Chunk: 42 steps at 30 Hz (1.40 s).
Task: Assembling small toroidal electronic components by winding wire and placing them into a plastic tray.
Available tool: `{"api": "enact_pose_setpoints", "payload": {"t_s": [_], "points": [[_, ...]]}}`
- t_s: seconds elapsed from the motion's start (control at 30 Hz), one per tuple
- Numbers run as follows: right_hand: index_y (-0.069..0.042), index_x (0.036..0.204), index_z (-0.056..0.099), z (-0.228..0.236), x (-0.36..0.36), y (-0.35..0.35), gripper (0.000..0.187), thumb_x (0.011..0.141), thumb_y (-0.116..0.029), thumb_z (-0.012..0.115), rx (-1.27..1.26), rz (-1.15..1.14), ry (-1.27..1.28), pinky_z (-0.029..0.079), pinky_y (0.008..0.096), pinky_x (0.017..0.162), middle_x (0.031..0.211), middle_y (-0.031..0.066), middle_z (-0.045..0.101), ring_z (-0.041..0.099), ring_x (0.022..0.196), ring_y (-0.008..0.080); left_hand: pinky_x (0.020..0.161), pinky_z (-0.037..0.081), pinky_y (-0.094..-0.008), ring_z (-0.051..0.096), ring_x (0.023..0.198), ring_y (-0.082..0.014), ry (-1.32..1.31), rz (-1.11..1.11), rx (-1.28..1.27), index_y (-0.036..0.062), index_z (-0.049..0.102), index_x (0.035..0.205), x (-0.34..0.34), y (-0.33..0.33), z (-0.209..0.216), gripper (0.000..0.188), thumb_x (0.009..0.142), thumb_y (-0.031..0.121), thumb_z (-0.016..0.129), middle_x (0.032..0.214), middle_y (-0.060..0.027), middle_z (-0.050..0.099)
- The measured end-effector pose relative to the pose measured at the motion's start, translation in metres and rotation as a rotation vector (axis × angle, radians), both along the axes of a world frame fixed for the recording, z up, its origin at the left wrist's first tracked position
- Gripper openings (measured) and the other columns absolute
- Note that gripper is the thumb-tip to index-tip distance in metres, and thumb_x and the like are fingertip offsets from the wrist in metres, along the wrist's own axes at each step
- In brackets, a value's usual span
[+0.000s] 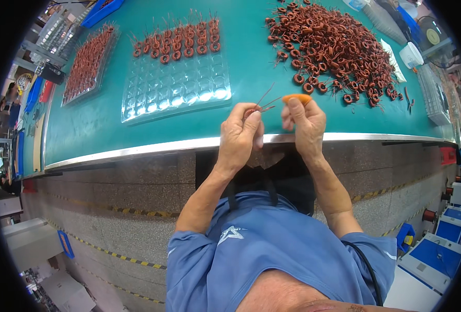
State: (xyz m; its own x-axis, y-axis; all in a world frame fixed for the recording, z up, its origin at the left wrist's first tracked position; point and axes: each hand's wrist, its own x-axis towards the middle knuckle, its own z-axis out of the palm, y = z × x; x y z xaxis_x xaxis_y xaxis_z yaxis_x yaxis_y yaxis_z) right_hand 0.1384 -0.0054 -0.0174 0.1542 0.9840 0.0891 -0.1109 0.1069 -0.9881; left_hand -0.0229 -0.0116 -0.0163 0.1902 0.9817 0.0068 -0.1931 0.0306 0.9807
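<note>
Above the table's front edge my left hand (237, 136) pinches a copper-wound ring coil (249, 112) between thumb and fingers. Thin wire leads stick out from the coil up and to the right. My right hand (307, 124) is closed round a tool with an orange handle (296, 98), held just to the right of the coil. The tool's kind does not show; a thin part seems to reach from it toward the coil's leads. Beyond my hands lies a clear plastic tray (176, 96) with round pockets, its far rows filled with upright ring coils (189, 52).
A big heap of loose ring coils (334, 49) covers the table's far right. At the left stands a second tray (90, 65), full of coils. The green tabletop (152, 132) ends in a metal edge (189, 143). A white tub (411, 55) and small pliers (409, 100) lie at the right.
</note>
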Motion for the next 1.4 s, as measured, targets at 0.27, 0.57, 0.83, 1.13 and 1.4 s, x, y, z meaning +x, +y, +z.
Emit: {"api": "enact_pose_setpoints", "payload": {"t_s": [0.27, 0.57, 0.83, 1.13, 1.4], "points": [[-0.001, 0.089, 0.066, 0.004, -0.007, -0.002, 0.021, 0.090, -0.022, 0.069, -0.170, 0.199, 0.132, 0.043, 0.0190, 0.049, 0.068, 0.0018, 0.062, 0.054, 0.053, 0.0056, 0.060, 0.048, -0.0279, 0.059, 0.066, -0.0161, 0.402, 0.009, 0.371, 0.0024, 0.049, 0.122, -0.005, 0.008, -0.006, 0.029, 0.097, 0.017, 0.056, 0.081, -0.0086, 0.063], [-0.001, 0.090, 0.064, 0.006, 0.007, 0.005, 0.024, 0.087, -0.023, 0.071, -0.348, 0.422, 0.277, 0.044, 0.0190, 0.052, 0.071, 0.0022, 0.061, 0.054, 0.057, 0.0062, 0.069, 0.049, -0.0306, 0.060, 0.073, -0.0183, 0.598, -0.298, 0.557, 0.0054, 0.055, 0.115, -0.034, 0.022, 0.021, 0.034, 0.085, 0.008, 0.069, 0.084, -0.0079, 0.058], [-0.002, 0.087, 0.064, 0.009, 0.013, 0.006, 0.027, 0.087, -0.029, 0.071, -0.403, 0.568, 0.219, 0.043, 0.0184, 0.050, 0.070, 0.0022, 0.061, 0.055, 0.057, 0.0062, 0.067, 0.051, -0.0400, 0.061, 0.077, -0.0315, 0.958, -0.516, 0.868, 0.0024, 0.050, 0.102, -0.044, 0.023, 0.045, 0.027, 0.080, 0.006, 0.066, 0.082, -0.0126, 0.054], [0.005, 0.082, 0.067, 0.023, -0.007, -0.007, 0.023, 0.087, -0.018, 0.069, 0.050, 0.137, -0.525, 0.045, 0.0250, 0.050, 0.064, 0.0055, 0.064, 0.059, 0.057, 0.0114, 0.062, 0.052, -0.0316, 0.064, 0.070, -0.0224, 0.626, -0.160, 0.476, 0.0005, 0.051, 0.103, -0.029, 0.015, 0.012, 0.026, 0.086, 0.008, 0.069, 0.088, -0.0123, 0.061], [0.005, 0.087, 0.067, 0.015, 0.001, 0.001, 0.019, 0.087, -0.014, 0.069, 0.042, 0.189, -0.163, 0.045, 0.0240, 0.051, 0.066, 0.0044, 0.063, 0.056, 0.056, 0.0076, 0.058, 0.048, -0.0245, 0.056, 0.065, -0.0114, -0.106, -0.232, 0.105, -0.0019, 0.042, 0.117, -0.013, 0.005, -0.001, 0.026, 0.098, 0.013, 0.053, 0.079, -0.0058, 0.056]]}}
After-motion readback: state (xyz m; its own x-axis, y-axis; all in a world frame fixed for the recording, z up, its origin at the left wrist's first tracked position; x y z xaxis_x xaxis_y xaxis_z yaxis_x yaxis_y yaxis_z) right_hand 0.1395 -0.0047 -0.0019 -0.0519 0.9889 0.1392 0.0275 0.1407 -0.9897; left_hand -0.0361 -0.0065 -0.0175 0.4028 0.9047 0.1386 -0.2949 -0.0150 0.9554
